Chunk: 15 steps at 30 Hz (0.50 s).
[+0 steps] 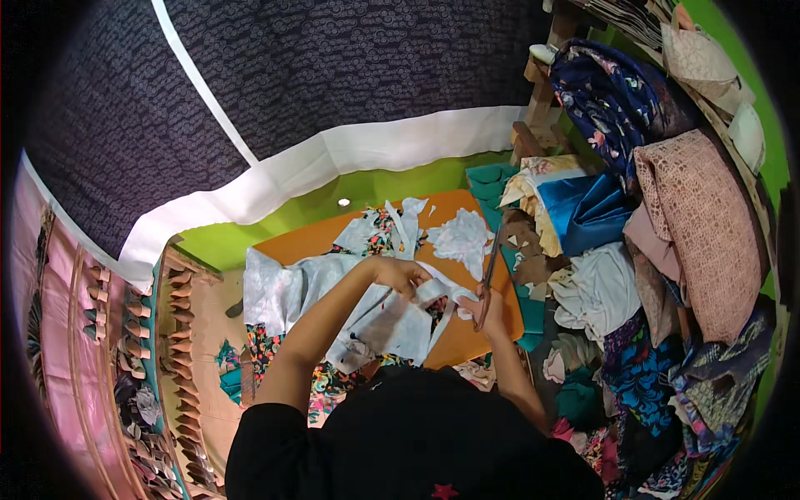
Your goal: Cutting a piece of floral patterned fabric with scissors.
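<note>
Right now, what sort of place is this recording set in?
Most likely a small tailoring or sewing workshop. The right hand holds scissors at a pale fabric piece that the left hand steadies on an orange board, scraps lie about, and folded cloth is heaped alongside.

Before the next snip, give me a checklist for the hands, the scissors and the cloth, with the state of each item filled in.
1. Left hand grips the pale fabric strip: ok, fingers closed on it.
2. Right hand holds the scissors: ok, handles in the hand, blades pointing away from the body.
3. Left fingers out of the blade path: cannot tell, the hands are close together and the strip hides the gap.
4. Strip pulled taut between the hands: ok, it spans from one hand to the other.
5. Work rests on the orange board: ok, the board lies under the cloth.
6. Scraps away from the cut: ok, piled at the board's far edge.
</note>
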Available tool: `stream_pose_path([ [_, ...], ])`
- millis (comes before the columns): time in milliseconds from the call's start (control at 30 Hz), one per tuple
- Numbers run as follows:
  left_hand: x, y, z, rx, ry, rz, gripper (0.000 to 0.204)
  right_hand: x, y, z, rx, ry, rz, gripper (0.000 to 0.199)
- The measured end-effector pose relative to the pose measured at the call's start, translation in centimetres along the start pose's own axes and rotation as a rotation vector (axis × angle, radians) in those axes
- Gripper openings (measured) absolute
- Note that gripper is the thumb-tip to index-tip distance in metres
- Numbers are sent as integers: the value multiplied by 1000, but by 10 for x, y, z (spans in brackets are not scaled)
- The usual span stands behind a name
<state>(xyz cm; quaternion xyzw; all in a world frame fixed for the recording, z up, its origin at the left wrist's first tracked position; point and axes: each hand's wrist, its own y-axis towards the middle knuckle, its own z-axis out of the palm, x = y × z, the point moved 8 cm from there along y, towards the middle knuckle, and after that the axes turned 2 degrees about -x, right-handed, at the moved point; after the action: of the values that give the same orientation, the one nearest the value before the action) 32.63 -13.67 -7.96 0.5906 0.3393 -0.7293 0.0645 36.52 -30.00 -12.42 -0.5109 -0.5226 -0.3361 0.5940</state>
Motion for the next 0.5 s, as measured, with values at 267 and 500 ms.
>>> stream_pose_path([
  [267, -4, 66, -125, -717, 189, 243, 41, -57, 127, -68, -376, -238, -80, 40],
  [500, 84, -5, -116, -1074, -133, 82, 46, -42, 102, -32, -302, -547, 27, 42],
])
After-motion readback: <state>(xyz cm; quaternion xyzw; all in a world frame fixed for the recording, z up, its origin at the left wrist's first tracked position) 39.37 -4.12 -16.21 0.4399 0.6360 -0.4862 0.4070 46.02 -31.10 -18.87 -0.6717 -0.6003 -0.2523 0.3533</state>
